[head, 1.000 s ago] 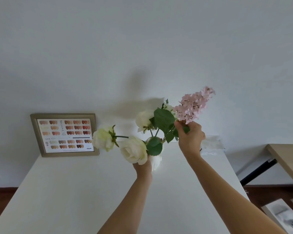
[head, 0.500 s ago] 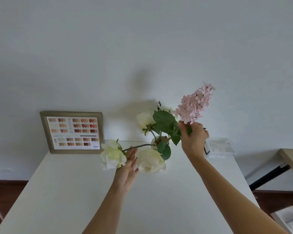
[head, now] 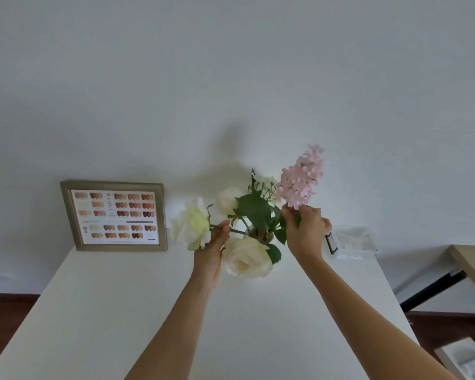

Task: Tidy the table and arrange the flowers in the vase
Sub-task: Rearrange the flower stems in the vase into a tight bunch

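A vase (head: 261, 235) stands near the far edge of the white table (head: 121, 311), mostly hidden behind leaves and blooms. My right hand (head: 306, 234) is closed on the stem of a pink lilac sprig (head: 302, 178) that rises up and to the right. My left hand (head: 214, 249) pinches the green stem of a pale yellow-white rose (head: 192, 224) that leans out to the left. A large white rose (head: 248, 257) droops toward me in front of the vase. Another white rose (head: 228, 200) and small white blossoms (head: 265, 183) stand behind.
A framed colour-swatch chart (head: 115, 216) leans on the wall at the table's back left. A clear plastic box (head: 354, 241) and a small dark-framed object (head: 331, 242) sit at the back right. A wooden table edge (head: 472, 267) shows at the far right.
My left hand left the vase's base, moved left and took the leaning rose's stem, lifting the bloom. My right hand kept hold of the lilac, which now stands more upright.
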The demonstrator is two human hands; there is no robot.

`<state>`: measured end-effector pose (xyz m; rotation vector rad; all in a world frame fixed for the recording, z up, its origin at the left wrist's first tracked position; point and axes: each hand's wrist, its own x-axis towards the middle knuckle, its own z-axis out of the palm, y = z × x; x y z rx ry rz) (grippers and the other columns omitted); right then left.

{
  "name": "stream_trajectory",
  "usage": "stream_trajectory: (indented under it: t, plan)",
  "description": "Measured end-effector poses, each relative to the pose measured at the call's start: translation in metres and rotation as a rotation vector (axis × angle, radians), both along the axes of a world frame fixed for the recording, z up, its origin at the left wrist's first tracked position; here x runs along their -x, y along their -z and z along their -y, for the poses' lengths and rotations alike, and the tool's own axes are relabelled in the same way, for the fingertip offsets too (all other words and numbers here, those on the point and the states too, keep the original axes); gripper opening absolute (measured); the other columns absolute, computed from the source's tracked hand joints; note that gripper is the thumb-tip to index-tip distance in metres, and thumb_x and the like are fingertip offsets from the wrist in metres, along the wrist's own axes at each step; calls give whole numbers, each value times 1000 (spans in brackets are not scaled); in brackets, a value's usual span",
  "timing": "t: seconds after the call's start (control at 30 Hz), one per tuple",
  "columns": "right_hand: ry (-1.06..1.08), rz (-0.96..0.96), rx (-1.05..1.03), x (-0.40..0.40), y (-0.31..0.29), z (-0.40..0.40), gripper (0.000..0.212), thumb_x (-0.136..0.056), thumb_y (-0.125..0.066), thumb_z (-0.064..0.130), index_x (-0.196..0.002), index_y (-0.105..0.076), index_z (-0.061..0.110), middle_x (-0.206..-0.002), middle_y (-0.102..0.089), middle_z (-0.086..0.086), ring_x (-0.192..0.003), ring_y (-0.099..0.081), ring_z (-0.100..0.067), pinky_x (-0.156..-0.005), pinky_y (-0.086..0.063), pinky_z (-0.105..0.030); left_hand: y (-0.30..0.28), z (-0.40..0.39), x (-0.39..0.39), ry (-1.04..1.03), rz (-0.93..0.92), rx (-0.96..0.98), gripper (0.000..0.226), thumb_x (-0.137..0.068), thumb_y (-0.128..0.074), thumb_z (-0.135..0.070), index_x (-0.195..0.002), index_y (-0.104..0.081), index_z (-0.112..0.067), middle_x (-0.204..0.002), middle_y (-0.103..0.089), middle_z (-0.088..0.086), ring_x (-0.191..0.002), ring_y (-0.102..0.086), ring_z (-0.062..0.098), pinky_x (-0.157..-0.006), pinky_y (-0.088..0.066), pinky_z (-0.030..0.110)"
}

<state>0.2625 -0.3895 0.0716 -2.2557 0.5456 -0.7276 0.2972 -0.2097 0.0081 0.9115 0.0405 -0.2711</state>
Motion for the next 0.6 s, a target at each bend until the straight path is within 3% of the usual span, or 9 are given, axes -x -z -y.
stream_trajectory:
  t: [0.07, 0.13, 0.23, 0.33, 0.5, 0.6]
  plan:
    - [10, -39, 9, -3, 1, 1, 23, -91, -59, 28, -77, -67, 11, -71, -54, 3, -96, -51, -25, -92, -26, -43, -3, 2, -4, -19, 59, -116, 43, -69, -75, -22, -109, -68, -7, -102, -70, 3, -101, -61, 20, -85, -54, 39]
    - [-10, -71, 22, -5, 4, 1, 23, -90, -60, 27, -75, -65, 12, -70, -54, 2, -96, -52, -27, -92, -27, -45, -5, 5, -9, -24, 130, -235, 38, -71, -76, -21, -106, -69, -8, -104, -70, 4, -103, -63, 20, -89, -52, 40]
    - [-23, -93, 9, -2, 15, -2, 23, -90, -60, 25, -70, -58, 15, -69, -54, 3, -96, -50, -26, -95, -26, -46, -6, 11, -18, -11, 248, -418, 20, -77, -75, -16, -97, -73, -14, -96, -73, -4, -94, -67, 7, -85, -51, 29]
    - [6, -83, -17, -3, 22, -2, 22, -90, -60, 24, -71, -60, 12, -69, -53, 3, -97, -50, -25, -94, -24, -43, -7, 18, -21, 22, 294, -513, 16, -77, -76, -15, -91, -73, -23, -94, -74, -7, -89, -67, 4, -83, -52, 26]
    - [15, -53, -21, -8, 25, 2, 20, -90, -61, 25, -75, -63, 12, -67, -55, 3, -98, -51, -24, -97, -23, -44, 1, 24, -19, -38, 197, -531, 19, -73, -79, -14, -86, -71, -25, -88, -74, -5, -88, -69, 19, -79, -57, 33]
    - [30, -53, -23, -8, 28, 4, 21, -90, -61, 26, -79, -67, 8, -78, -67, -5, -102, -52, -25, -96, -22, -42, 5, 21, -12, -94, 135, -425, 27, -72, -80, -20, -94, -66, -29, -89, -73, -6, -88, -68, 14, -74, -58, 29]
